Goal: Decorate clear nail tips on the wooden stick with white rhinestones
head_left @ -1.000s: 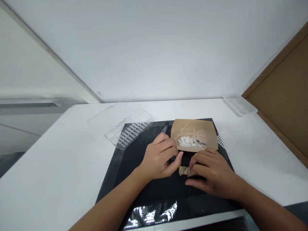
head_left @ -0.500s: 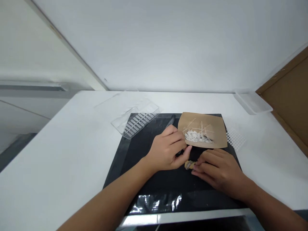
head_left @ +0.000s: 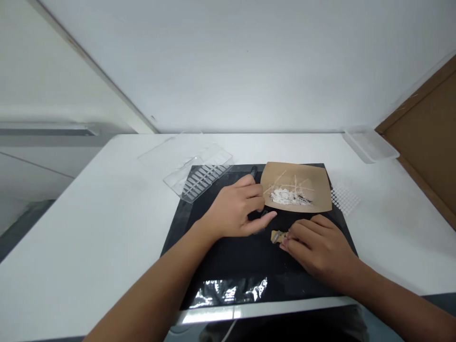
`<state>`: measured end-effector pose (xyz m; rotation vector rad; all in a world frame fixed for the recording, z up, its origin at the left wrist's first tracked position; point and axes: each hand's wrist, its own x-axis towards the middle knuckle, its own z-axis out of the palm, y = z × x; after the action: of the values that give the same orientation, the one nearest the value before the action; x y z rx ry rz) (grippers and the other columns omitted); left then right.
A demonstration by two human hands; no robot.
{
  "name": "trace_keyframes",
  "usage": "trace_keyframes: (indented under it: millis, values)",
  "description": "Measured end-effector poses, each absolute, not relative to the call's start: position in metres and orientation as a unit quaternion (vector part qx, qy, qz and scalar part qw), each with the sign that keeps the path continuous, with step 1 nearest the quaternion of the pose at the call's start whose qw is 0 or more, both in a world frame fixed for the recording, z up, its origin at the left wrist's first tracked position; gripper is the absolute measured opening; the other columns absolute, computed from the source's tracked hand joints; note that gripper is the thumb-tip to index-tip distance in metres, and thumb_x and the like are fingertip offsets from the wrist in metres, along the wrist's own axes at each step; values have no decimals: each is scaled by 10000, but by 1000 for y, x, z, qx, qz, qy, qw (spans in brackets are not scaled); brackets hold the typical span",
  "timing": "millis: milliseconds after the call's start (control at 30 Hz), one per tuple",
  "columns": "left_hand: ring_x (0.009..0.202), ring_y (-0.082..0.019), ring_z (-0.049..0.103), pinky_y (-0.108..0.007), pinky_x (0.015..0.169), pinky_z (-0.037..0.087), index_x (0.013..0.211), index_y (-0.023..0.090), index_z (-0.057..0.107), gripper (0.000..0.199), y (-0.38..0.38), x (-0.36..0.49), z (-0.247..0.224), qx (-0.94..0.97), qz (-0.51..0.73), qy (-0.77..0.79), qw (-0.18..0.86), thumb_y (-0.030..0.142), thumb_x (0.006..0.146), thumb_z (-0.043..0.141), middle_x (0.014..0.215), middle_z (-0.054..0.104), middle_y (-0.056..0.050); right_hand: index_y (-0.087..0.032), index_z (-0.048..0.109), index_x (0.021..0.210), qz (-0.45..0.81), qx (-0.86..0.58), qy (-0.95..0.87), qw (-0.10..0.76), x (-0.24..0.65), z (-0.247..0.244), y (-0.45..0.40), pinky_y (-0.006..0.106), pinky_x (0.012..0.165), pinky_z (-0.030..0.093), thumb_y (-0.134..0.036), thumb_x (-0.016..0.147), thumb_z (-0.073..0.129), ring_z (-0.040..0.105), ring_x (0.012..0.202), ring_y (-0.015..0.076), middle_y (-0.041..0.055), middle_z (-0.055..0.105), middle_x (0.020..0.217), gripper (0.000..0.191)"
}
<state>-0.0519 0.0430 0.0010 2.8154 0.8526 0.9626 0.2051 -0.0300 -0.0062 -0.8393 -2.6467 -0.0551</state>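
My right hand (head_left: 317, 244), low over the black mat (head_left: 228, 259), pinches a small tan piece with a grey strip on it (head_left: 277, 236); its far end is hidden by my fingertips. Left of it, my left hand (head_left: 240, 209) has its thumb stretched out, apart from the curled fingers, and I see nothing gripped in it. A dark, slim handle-like thing (head_left: 253, 171) shows just beyond that hand, partly covered by it. Past both hands sits a curved brown paper sheet (head_left: 318, 183) bearing a heap of white bits (head_left: 289, 196) and thin pale strands.
Clear plastic trays (head_left: 185, 175) with a row of white nail-shaped pieces (head_left: 204, 179) overlap the mat's far left corner. A sheet of white dots (head_left: 345, 198) lies to the right. Farther back are a clear plastic box (head_left: 372, 145) and a brown board (head_left: 427, 128).
My left hand has moved left, away from the tan piece, and its thumb is now farther from it. My right hand keeps its pinch. The view has shifted slightly.
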Motion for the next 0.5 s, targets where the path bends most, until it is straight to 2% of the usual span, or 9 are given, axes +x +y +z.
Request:
trace_keyframes:
  millis: [133,367,433,500]
  values:
    - [692,-169,492,-333,706,460,710,203,631,300,50,-62,5,911,299,281,42,325,984,647,694,597,-8,-210,603,793,-27,-300,-936,181,205,-7,-30,378,697,307,-133,1046,588,579,760,166,5,658,805,265]
    - [720,-197,491,-320,664,453,727,207,621,324,50,-62,2,930,277,237,-30,434,951,680,707,580,-24,-210,599,792,-48,-282,-936,204,205,-6,-26,374,701,294,-186,1054,606,543,725,160,-14,631,752,264]
    - [716,-202,483,-327,669,456,721,212,611,345,51,-62,1,932,287,215,-48,462,952,667,704,577,-26,-210,629,847,-47,-271,-938,213,206,-6,-23,374,736,315,-243,1039,642,574,768,174,-13,654,779,195]
    - [723,-207,482,-333,676,463,735,212,620,347,51,-61,4,929,297,213,-60,476,958,651,712,585,-33,-217,671,980,-38,-263,-934,238,208,-6,-21,382,786,334,-328,1004,694,617,853,201,-4,702,864,116]
